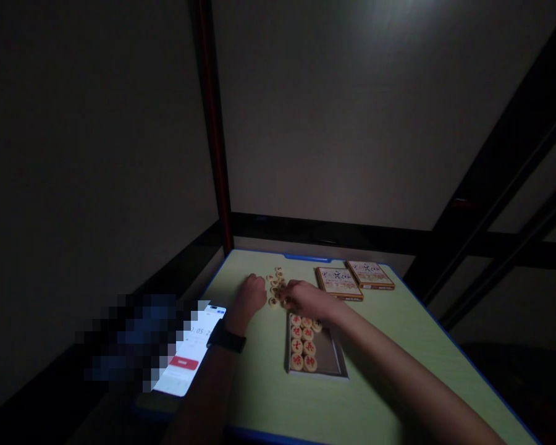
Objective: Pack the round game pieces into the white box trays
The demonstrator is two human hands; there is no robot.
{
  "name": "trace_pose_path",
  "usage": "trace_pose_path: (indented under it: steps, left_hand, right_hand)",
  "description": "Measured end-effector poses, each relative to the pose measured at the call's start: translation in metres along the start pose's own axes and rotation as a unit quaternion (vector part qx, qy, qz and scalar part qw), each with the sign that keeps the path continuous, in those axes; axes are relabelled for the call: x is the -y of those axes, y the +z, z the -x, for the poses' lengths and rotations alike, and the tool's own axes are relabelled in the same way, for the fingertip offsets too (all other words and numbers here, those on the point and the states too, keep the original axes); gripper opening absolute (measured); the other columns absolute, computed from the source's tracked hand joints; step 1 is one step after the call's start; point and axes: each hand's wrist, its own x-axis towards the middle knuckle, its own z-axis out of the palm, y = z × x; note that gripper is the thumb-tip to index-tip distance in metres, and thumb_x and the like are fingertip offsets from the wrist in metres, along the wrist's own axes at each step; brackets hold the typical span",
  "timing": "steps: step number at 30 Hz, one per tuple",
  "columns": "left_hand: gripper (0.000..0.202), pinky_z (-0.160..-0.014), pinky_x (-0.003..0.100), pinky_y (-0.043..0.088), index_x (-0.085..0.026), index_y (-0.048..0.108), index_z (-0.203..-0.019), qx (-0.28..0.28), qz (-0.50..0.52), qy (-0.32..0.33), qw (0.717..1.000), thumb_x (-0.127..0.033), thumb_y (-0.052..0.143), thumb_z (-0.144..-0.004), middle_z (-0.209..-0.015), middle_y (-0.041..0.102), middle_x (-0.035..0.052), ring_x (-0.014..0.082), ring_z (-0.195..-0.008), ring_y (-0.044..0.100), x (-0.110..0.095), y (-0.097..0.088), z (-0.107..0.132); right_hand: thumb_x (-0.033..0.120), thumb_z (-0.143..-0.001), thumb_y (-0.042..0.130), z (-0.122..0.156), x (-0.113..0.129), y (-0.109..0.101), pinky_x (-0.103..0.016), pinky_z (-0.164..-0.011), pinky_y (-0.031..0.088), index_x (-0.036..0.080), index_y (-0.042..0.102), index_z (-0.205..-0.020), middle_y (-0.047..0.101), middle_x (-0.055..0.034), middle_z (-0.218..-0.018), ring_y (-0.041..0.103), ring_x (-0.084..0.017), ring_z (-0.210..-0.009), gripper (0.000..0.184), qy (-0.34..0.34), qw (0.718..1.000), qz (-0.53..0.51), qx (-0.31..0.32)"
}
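Note:
On the green table lies a loose group of round wooden Chinese chess pieces [273, 301], their marks too small to read. My left hand [254, 293], with a dark band at the wrist, is curled closed just left of the group; its fingertips are hidden. At the group's right side my right hand [306, 299] has its fingers pinched down on a piece, partly covered. Below that hand sits an open shallow box [327, 355]. Pieces with red characters [309, 348] fill its left side in two columns, with part of another piece at the top right.
Two closed flat boxes [339, 283] [369, 274] with printed lids lie at the table's back right. A lit phone [185, 352] showing a timer is at the left edge, beside my left forearm. Blue edging runs round the table [398, 346]; walls stand behind and left.

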Motion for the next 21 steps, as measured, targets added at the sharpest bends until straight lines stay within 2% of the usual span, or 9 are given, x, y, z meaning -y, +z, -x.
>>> trace_pose_path:
  steps: [5, 10, 14, 18, 20, 21]
  left_hand:
    - [0.019, -0.096, 0.030, 0.043, -0.012, 0.067, -0.097, 0.011, 0.021, 0.006, 1.000, -0.010, 0.054, -0.085, -0.109, 0.068, 0.0150, 0.0223, -0.109, 0.060, -0.004, -0.004, 0.004]
    - [0.015, -0.089, 0.028, 0.044, -0.015, 0.069, -0.095, 0.022, 0.034, 0.007, 0.999, -0.016, 0.056, -0.087, -0.103, 0.070, 0.0119, 0.0210, -0.103, 0.062, -0.006, -0.008, 0.006]
    - [0.023, -0.089, 0.029, 0.045, -0.014, 0.069, -0.095, 0.011, 0.034, 0.007, 0.999, -0.017, 0.046, -0.093, -0.103, 0.070, 0.0144, 0.0219, -0.103, 0.063, -0.006, -0.009, 0.006]
    - [0.033, -0.089, 0.033, 0.046, -0.013, 0.068, -0.097, -0.046, 0.056, -0.007, 0.997, -0.014, 0.036, -0.095, -0.104, 0.069, 0.0169, 0.0234, -0.102, 0.064, -0.014, -0.011, 0.005]
    - [0.032, -0.086, 0.032, 0.048, -0.014, 0.068, -0.096, -0.065, 0.161, -0.013, 0.985, -0.017, 0.037, -0.096, -0.101, 0.071, 0.0142, 0.0222, -0.098, 0.066, -0.024, -0.011, 0.003]
    - [0.031, -0.084, 0.032, 0.050, -0.015, 0.068, -0.095, -0.057, 0.246, -0.012, 0.967, -0.019, 0.038, -0.097, -0.100, 0.072, 0.0125, 0.0210, -0.094, 0.067, -0.030, -0.010, 0.003]
  right_hand:
    - [0.008, -0.081, 0.055, -0.005, 0.003, 0.006, -0.025, -0.080, 0.046, 0.014, 0.072, -0.097, 0.070, -0.0132, -0.102, 0.065, -0.020, -0.092, 0.025, 0.019, 0.999, 0.040, 0.028]
    - [0.006, -0.080, 0.054, -0.007, 0.008, 0.001, -0.026, -0.078, 0.046, 0.015, 0.071, -0.101, 0.073, -0.0131, -0.101, 0.067, -0.022, -0.094, 0.028, 0.047, 0.995, 0.073, 0.057]
    - [0.006, -0.082, 0.053, -0.009, 0.011, -0.001, -0.027, -0.079, 0.045, 0.014, 0.068, -0.104, 0.072, -0.0145, -0.104, 0.067, -0.023, -0.095, 0.028, 0.043, 0.994, 0.074, 0.062]
    - [0.010, -0.089, 0.049, 0.003, 0.004, -0.006, -0.026, -0.075, 0.043, 0.013, 0.060, -0.109, 0.070, -0.0152, -0.103, 0.065, -0.022, -0.091, 0.023, 0.070, 0.997, 0.031, 0.008]
    - [0.013, -0.091, 0.047, 0.015, -0.002, -0.009, -0.026, -0.073, 0.043, 0.013, 0.054, -0.114, 0.069, -0.0139, -0.100, 0.064, -0.020, -0.088, 0.024, 0.080, 0.996, -0.012, -0.046]
    - [0.013, -0.091, 0.047, 0.023, -0.005, -0.009, -0.026, -0.072, 0.043, 0.013, 0.050, -0.116, 0.069, -0.0129, -0.098, 0.064, -0.020, -0.086, 0.025, 0.081, 0.993, -0.035, -0.076]
